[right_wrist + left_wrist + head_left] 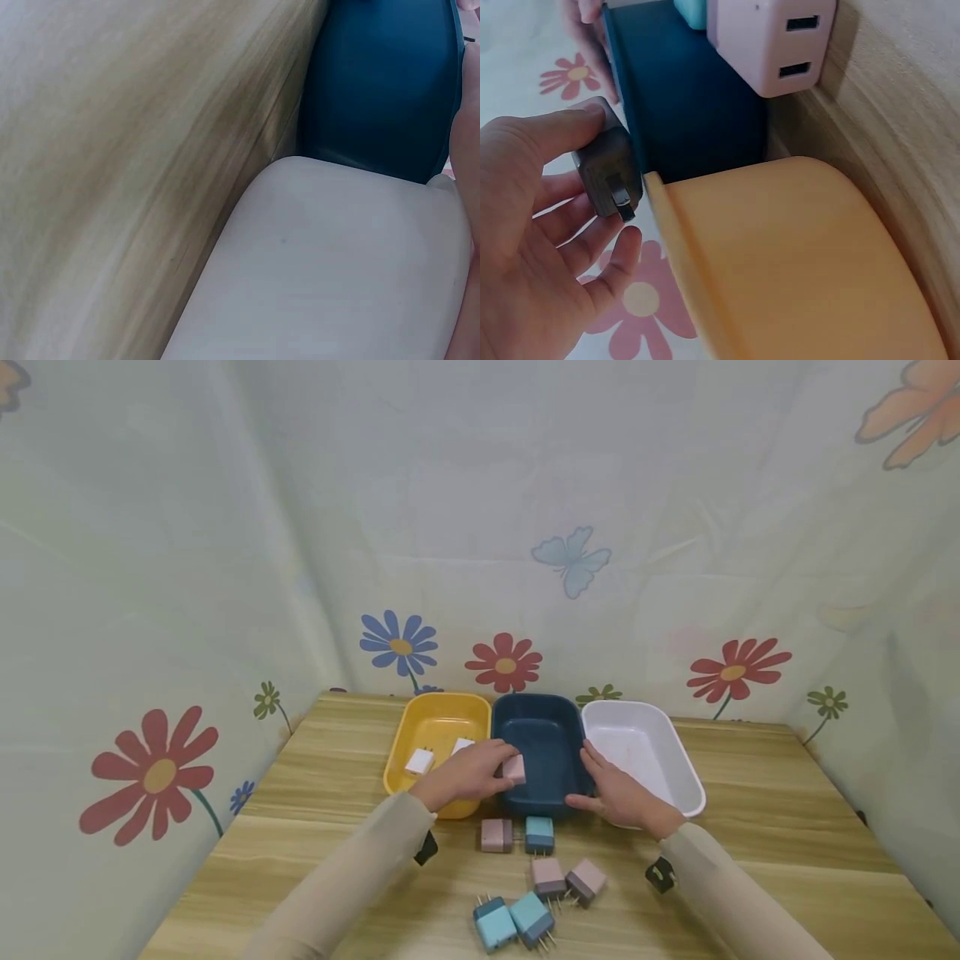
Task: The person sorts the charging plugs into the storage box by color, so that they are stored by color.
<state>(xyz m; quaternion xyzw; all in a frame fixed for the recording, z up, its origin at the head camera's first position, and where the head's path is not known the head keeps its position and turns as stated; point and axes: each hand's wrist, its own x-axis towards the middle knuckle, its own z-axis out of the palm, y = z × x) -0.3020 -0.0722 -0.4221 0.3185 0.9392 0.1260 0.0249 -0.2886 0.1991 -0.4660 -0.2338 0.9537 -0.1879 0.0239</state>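
Note:
My left hand (468, 770) pinches a pink plug-in charger (514, 768) between thumb and fingers, over the left side of the dark blue bin (538, 703). In the left wrist view the charger's dark prong end (606, 171) faces the camera. At the bin's right side is my right hand (624, 795), its fingers fairly straight along the rim shared with the white bin and nothing in its grasp. On the table before the bins lie a pink charger (495, 836), a light blue charger (539, 834) and several more of both colours.
The yellow bin (395, 752) on the left contains white chargers (420, 762). On the right stands the white bin (693, 777). All three bins sit side by side on the wooden table (780, 827), with a flowered cloth (480, 510) hanging behind.

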